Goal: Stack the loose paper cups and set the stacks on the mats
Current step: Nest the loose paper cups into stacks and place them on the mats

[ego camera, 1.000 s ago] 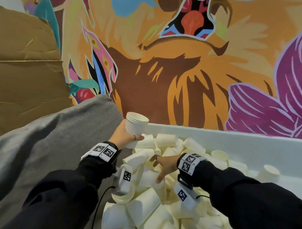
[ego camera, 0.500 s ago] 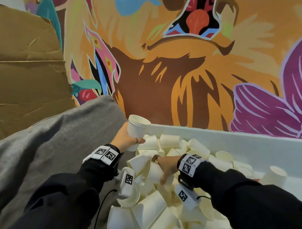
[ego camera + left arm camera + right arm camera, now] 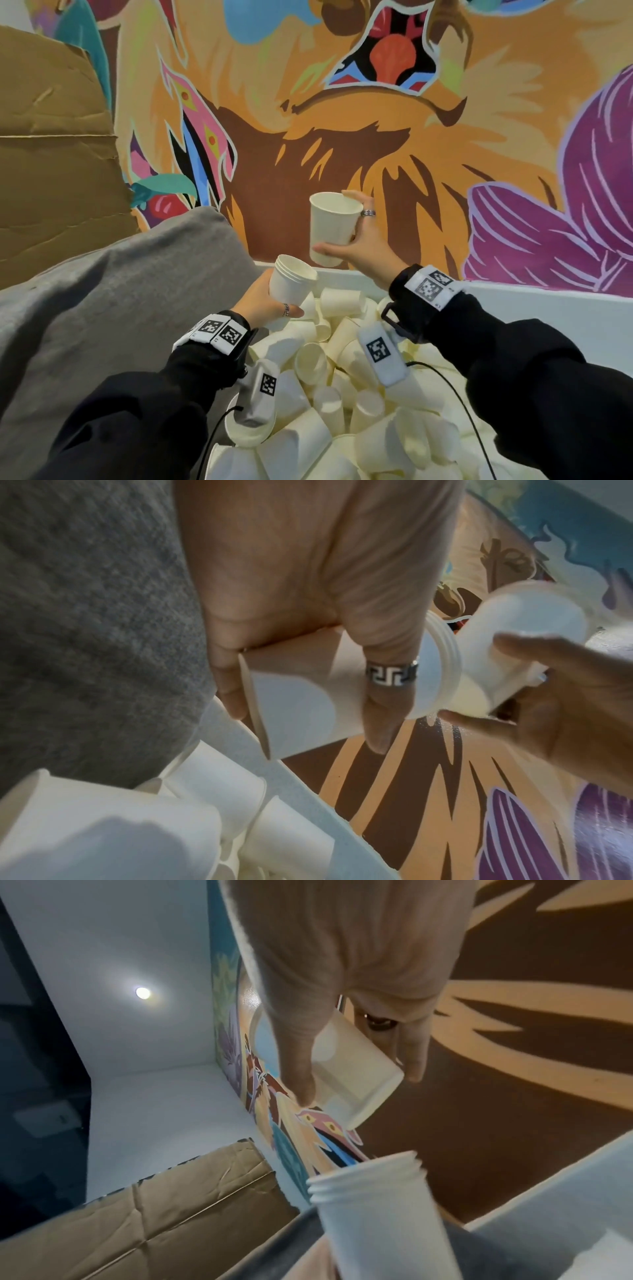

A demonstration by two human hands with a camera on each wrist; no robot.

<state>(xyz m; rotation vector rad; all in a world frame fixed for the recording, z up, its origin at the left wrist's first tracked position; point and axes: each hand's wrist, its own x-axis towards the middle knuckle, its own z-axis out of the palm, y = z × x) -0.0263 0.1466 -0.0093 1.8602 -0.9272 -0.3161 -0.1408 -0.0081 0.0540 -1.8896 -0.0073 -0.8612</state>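
My left hand grips a short stack of nested white paper cups, mouth up and tilted slightly right, at the left end of the bin. My right hand holds a single paper cup upright in the air, just above and right of the stack, thumb at its base and fingers at its rim. In the left wrist view the stack lies under my ringed thumb with the single cup close beyond its rims. The right wrist view shows the single cup over the stack. No mats are in view.
A white bin holds a heap of several loose paper cups below both wrists. A grey cushion lies left of the bin. Brown cardboard leans at the far left. A painted mural wall stands right behind the bin.
My right hand took a cup out of the heap and lifted it up above the stack. The left hand kept holding the stack in about the same place.
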